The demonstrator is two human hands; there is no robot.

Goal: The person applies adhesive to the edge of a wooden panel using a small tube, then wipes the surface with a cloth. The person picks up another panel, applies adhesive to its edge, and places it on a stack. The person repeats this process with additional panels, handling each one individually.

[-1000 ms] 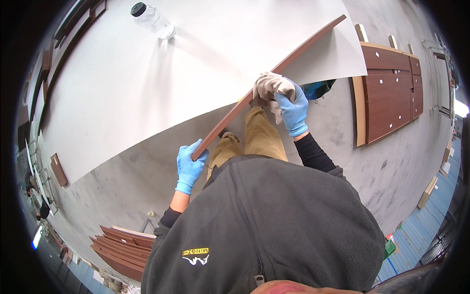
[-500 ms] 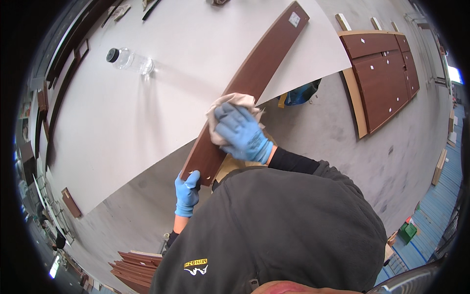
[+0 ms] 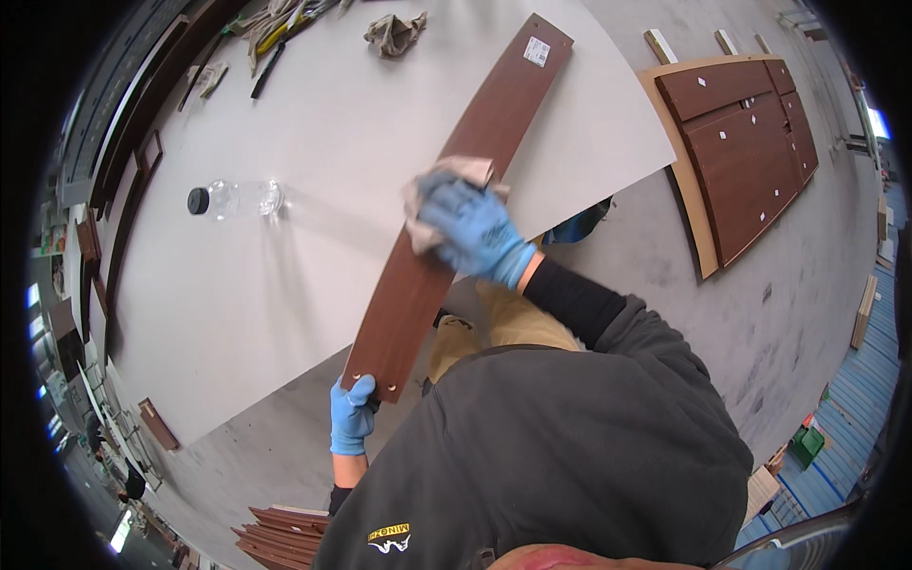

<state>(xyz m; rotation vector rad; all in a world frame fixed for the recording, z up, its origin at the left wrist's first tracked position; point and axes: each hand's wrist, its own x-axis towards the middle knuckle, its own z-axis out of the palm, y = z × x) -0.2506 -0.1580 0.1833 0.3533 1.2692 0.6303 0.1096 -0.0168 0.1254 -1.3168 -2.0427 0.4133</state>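
Note:
A long reddish-brown wooden board (image 3: 404, 294) lies slantwise over the edge of the white table, a white label (image 3: 537, 51) near its far end and small round fittings by its near end. My left hand (image 3: 352, 415), in a blue glove, grips that near end with the thumb on top. In a matching glove, my right hand (image 3: 472, 225) presses a crumpled beige cloth (image 3: 483, 171) onto the middle of the board. The right fingers are slightly smeared by motion.
A clear bottle with a black cap (image 3: 235, 199) lies on the white table (image 3: 313, 142). Rags and tools (image 3: 285, 28) are at the far edge, with another crumpled rag (image 3: 394, 35). Brown panels (image 3: 736, 157) stand stacked at right; more boards (image 3: 282, 537) are piled at lower left.
My right hand and the cloth have slid a little along the board toward its far end. The view has shifted, so more of the table's far side shows. My left hand keeps its hold.

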